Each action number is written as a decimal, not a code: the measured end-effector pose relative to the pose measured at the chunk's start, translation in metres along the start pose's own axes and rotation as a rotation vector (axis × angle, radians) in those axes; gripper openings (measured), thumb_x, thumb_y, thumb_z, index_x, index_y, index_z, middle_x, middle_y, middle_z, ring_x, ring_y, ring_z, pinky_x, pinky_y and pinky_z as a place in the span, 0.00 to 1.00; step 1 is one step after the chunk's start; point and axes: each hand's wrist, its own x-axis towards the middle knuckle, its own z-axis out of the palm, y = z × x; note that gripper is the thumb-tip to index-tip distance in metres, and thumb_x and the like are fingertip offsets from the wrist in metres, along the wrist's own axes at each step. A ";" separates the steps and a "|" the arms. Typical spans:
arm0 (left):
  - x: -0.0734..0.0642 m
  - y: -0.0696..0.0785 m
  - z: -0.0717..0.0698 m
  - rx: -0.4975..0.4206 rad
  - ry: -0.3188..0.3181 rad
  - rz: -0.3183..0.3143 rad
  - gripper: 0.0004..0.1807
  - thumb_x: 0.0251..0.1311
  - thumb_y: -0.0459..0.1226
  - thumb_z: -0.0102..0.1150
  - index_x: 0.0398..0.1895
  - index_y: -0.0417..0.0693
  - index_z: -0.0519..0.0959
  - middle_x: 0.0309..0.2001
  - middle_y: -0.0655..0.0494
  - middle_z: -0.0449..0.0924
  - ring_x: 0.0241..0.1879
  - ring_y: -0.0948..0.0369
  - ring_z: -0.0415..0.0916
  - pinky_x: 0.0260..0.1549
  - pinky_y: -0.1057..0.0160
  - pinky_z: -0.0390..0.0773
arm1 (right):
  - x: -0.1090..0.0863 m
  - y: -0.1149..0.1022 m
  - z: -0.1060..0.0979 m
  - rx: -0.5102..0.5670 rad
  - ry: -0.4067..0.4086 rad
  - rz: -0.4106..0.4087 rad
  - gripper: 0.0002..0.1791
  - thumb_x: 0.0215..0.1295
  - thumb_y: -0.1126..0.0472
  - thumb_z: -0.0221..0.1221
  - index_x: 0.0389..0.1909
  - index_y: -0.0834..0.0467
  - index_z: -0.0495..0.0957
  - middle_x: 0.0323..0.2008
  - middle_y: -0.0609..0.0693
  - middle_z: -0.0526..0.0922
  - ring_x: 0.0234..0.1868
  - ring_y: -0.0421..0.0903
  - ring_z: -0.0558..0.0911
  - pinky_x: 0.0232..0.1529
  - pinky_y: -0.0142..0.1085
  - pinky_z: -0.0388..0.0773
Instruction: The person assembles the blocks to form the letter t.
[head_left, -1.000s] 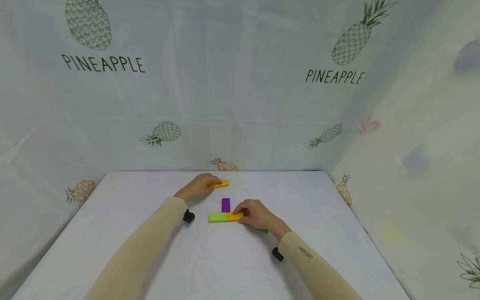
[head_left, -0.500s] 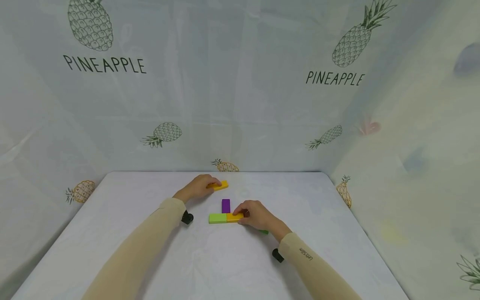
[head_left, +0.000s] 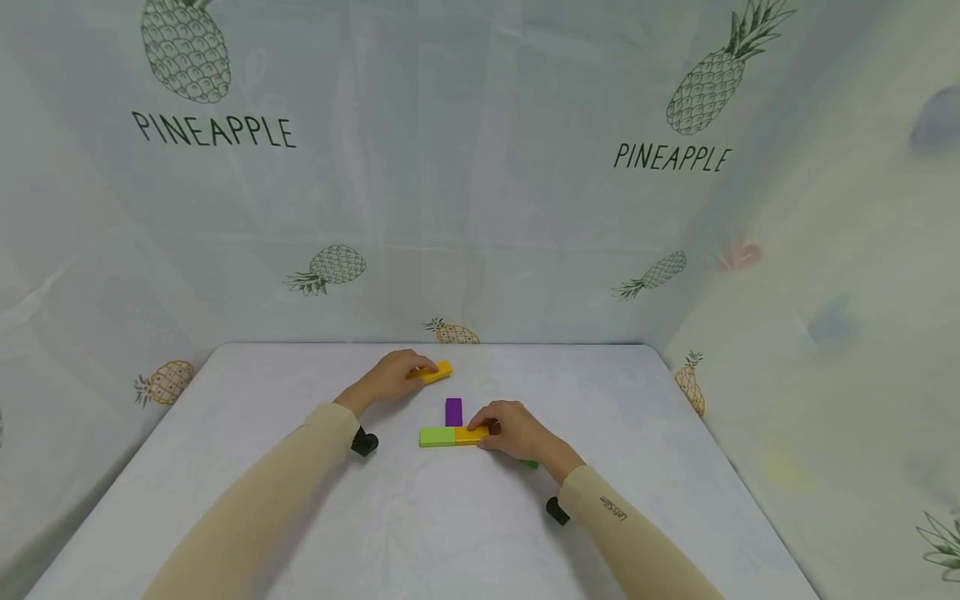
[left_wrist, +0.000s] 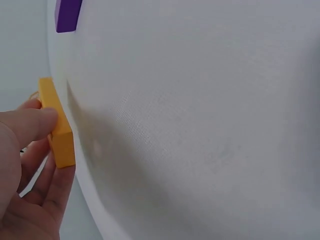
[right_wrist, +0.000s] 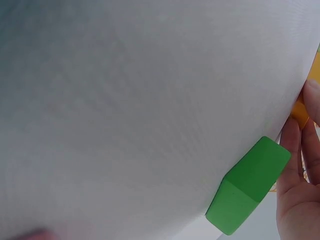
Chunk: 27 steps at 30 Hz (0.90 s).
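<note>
My left hand point(head_left: 392, 377) pinches a yellow rectangular block point(left_wrist: 63, 147) between thumb and fingers near the far side of the table. In the left wrist view a shadow falls on the cloth beside that block. Closer in, my right hand point(head_left: 519, 430) holds the right end of an orange block point(head_left: 468, 437), which lies end to end with a light green block point(head_left: 437, 437). Behind the place where those two meet stands a purple block point(head_left: 453, 412). A darker green block point(right_wrist: 255, 175) lies by the right hand, mostly hidden beneath it in the head view.
White cloth covers the table point(head_left: 450, 525), and its far edge meets a pineapple-print curtain point(head_left: 480, 200). Black wrist cameras hang under both sleeves. A blurred reddish patch point(right_wrist: 37, 235) shows at the bottom of the right wrist view.
The left hand has drawn slightly to the left with the yellow block, which now slants a bit more. My right hand and the other blocks keep their places.
</note>
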 end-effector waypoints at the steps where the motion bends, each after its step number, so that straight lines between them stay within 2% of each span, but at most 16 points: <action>1: -0.002 0.000 0.000 -0.004 0.003 -0.007 0.17 0.74 0.32 0.61 0.62 0.53 0.85 0.61 0.50 0.83 0.61 0.49 0.76 0.67 0.43 0.74 | 0.000 0.000 0.000 0.000 0.000 -0.001 0.13 0.68 0.63 0.72 0.51 0.50 0.89 0.47 0.43 0.87 0.44 0.42 0.79 0.51 0.35 0.80; 8: -0.016 0.000 0.000 -0.001 0.041 -0.017 0.17 0.72 0.32 0.63 0.61 0.53 0.85 0.57 0.50 0.84 0.56 0.50 0.78 0.63 0.45 0.77 | -0.001 0.000 0.000 0.003 0.001 -0.006 0.13 0.68 0.64 0.72 0.52 0.50 0.89 0.47 0.43 0.87 0.44 0.42 0.78 0.51 0.34 0.79; 15: -0.035 0.002 -0.006 -0.008 0.073 -0.026 0.17 0.72 0.32 0.64 0.61 0.52 0.85 0.56 0.49 0.84 0.56 0.49 0.79 0.62 0.43 0.77 | -0.003 0.001 0.000 -0.005 0.003 -0.009 0.13 0.68 0.64 0.72 0.51 0.50 0.89 0.47 0.42 0.87 0.44 0.42 0.78 0.50 0.34 0.79; 20: -0.046 -0.002 -0.008 -0.008 0.110 -0.012 0.18 0.71 0.31 0.64 0.61 0.51 0.86 0.54 0.49 0.85 0.53 0.50 0.79 0.59 0.44 0.79 | -0.001 0.003 0.002 0.003 0.003 -0.008 0.13 0.68 0.64 0.72 0.51 0.50 0.89 0.47 0.42 0.87 0.45 0.41 0.79 0.51 0.34 0.80; 27: -0.062 0.007 -0.012 -0.036 0.151 -0.006 0.19 0.71 0.31 0.65 0.62 0.51 0.85 0.54 0.50 0.85 0.50 0.52 0.79 0.55 0.47 0.81 | 0.001 0.004 0.003 0.006 0.005 0.008 0.12 0.68 0.63 0.72 0.51 0.48 0.89 0.47 0.41 0.87 0.44 0.41 0.78 0.51 0.35 0.80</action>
